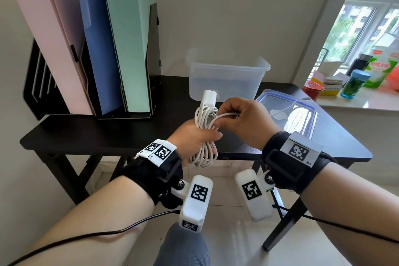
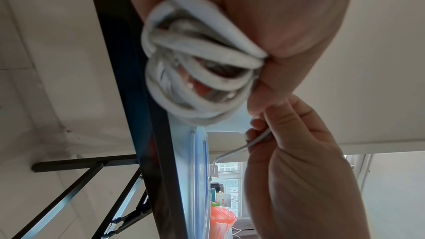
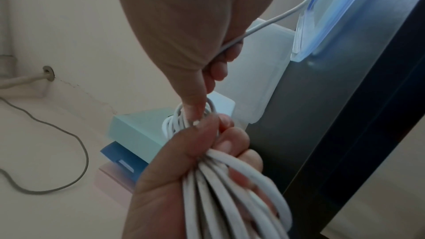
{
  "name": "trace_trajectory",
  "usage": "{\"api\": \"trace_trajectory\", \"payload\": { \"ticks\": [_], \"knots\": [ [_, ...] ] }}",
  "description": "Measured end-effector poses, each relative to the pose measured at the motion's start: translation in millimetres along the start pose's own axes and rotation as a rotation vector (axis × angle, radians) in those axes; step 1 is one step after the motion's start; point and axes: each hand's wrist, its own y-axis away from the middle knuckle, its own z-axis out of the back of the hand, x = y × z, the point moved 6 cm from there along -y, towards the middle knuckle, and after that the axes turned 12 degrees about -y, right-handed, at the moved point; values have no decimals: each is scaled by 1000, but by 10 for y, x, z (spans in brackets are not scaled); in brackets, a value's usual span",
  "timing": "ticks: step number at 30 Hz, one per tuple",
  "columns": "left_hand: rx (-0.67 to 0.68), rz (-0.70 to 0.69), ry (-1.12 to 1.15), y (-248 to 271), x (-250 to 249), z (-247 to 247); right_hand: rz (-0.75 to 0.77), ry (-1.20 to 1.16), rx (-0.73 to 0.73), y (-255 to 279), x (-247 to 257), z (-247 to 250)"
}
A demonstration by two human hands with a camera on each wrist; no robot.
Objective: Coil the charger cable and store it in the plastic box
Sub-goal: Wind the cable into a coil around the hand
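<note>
A white charger cable (image 1: pixel 205 136) is gathered into several loops, and my left hand (image 1: pixel 194 138) grips the bundle (image 2: pixel 195 72) in front of the black table's near edge. The white charger plug (image 1: pixel 209 97) sticks up from the top of the bundle. My right hand (image 1: pixel 239 119) pinches the free strand (image 3: pixel 232 43) just right of the loops (image 3: pixel 230 188). The loose tail (image 1: pixel 291 104) trails over the box lid. The clear plastic box (image 1: pixel 226 75) stands open at the back of the table.
The box's blue-rimmed lid (image 1: pixel 306 114) lies on the black table (image 1: pixel 108 127) at right. A black file rack with pink, blue and green folders (image 1: pixel 97 49) fills the back left. Bottles and tins (image 1: pixel 354 80) crowd the windowsill at right.
</note>
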Motion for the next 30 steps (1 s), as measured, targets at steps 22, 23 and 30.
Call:
{"api": "trace_trajectory", "payload": {
  "ticks": [22, 23, 30],
  "knots": [
    [-94, 65, 368, -1, 60, 62, -81, -180, -169, 16, -187, 224],
    [-95, 70, 376, -1, 68, 60, -95, -190, -176, 21, -202, 207],
    [-66, 59, 465, -10, 56, 6, -170, -182, -217, 75, -249, 128]
  ]
}}
